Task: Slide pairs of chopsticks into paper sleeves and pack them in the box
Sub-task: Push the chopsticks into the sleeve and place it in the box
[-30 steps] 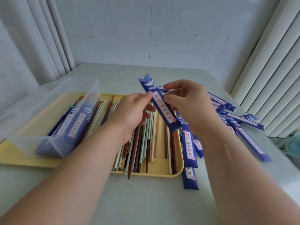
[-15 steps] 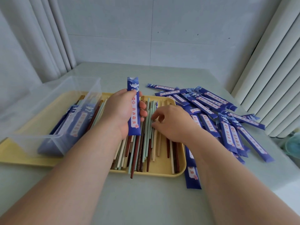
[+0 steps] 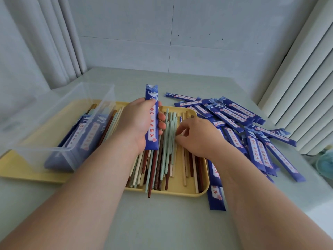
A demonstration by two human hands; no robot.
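The left hand (image 3: 138, 123) grips one blue paper sleeve (image 3: 153, 127) upright, thumb across its upper part and fingers wrapped behind it, above the loose chopsticks (image 3: 167, 159) that lie in a yellow tray (image 3: 180, 193) near the worktop's (image 3: 162, 222) front edge. The right hand (image 3: 198, 138) reaches down just beside it with its fingers curled, the tips on the mint-green chopsticks; I cannot tell whether it has pinched any. A clear plastic box (image 3: 59, 112) stands on the tray's left end, toward the worktop's left edge, with filled sleeves (image 3: 90, 136) stacked inside. A pile of empty blue sleeves (image 3: 232, 114) spreads over the worktop right of the tray, toward the right edge
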